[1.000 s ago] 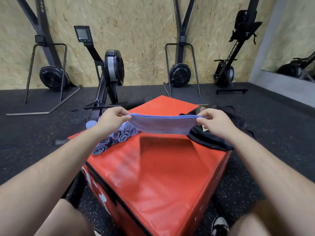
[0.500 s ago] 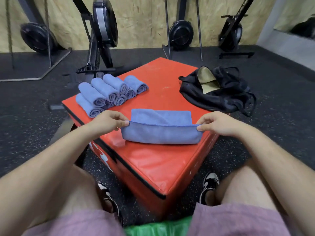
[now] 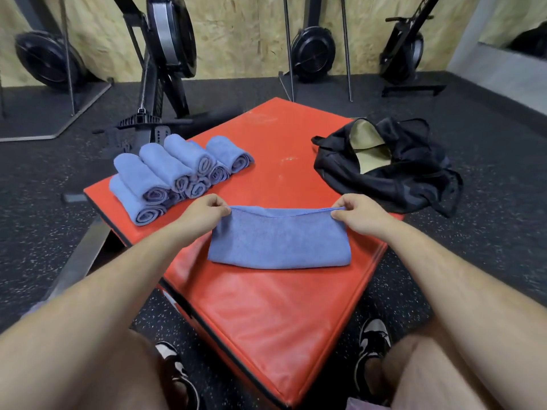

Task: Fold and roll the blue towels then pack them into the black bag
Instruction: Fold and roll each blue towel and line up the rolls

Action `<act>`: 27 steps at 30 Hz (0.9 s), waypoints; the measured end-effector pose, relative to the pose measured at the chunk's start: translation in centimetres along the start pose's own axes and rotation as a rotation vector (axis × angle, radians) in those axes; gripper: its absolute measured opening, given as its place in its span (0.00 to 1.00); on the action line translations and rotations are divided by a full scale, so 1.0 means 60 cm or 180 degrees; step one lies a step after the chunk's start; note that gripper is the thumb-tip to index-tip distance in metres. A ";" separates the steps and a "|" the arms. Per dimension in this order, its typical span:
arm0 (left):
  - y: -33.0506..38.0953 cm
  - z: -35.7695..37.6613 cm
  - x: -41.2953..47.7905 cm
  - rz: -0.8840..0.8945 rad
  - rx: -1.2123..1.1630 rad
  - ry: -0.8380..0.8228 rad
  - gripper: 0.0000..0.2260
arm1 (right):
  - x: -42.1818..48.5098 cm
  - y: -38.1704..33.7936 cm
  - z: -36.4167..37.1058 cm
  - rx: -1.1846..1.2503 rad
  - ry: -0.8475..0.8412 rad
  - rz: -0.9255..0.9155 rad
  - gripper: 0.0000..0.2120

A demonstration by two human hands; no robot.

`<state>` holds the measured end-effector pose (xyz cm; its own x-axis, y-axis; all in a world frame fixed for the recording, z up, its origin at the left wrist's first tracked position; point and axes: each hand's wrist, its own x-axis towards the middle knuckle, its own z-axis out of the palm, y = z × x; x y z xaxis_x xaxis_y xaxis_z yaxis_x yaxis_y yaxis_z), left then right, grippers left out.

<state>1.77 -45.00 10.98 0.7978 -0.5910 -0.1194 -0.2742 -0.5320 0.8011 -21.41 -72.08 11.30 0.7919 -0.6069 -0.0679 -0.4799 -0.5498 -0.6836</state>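
Note:
A folded blue towel [image 3: 278, 242] lies flat on the red padded box [image 3: 266, 309]. My left hand [image 3: 201, 211] pinches its far left corner and my right hand [image 3: 359, 213] pinches its far right corner. Several rolled blue towels [image 3: 174, 173] are stacked in a pile at the box's left corner. The black bag [image 3: 393, 173] slumps on the box's right corner, its mouth open and showing a tan lining.
Black rowing machines [image 3: 165, 45] stand on the dark rubber floor behind the box, against a chipboard wall. My knees and shoes [image 3: 371, 335] are close to the box's near corner.
The towel came down from the air onto the box and was folded over away from me; both hands moved forward with its edge. The camera tilted down.

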 end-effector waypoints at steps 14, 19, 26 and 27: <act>-0.027 0.051 0.046 0.0212 0.0830 0.0723 0.07 | 0.046 0.014 0.036 -0.0463 0.0291 0.0266 0.04; -0.030 0.060 0.058 0.0162 0.0787 0.0755 0.07 | 0.053 0.017 0.054 -0.0581 0.0461 0.0294 0.04; -0.012 0.076 0.041 0.0695 0.1759 0.1276 0.10 | 0.035 -0.040 0.090 -0.2165 0.1050 -0.0006 0.14; -0.001 0.092 0.029 0.0999 0.1799 0.1227 0.09 | 0.027 -0.058 0.105 -0.2225 0.1080 -0.0301 0.14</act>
<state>0.20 -49.36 7.48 0.7397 -0.5673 0.3619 -0.6707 -0.6652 0.3282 -16.06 -67.54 9.00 0.7365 -0.6198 0.2708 -0.6319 -0.7734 -0.0515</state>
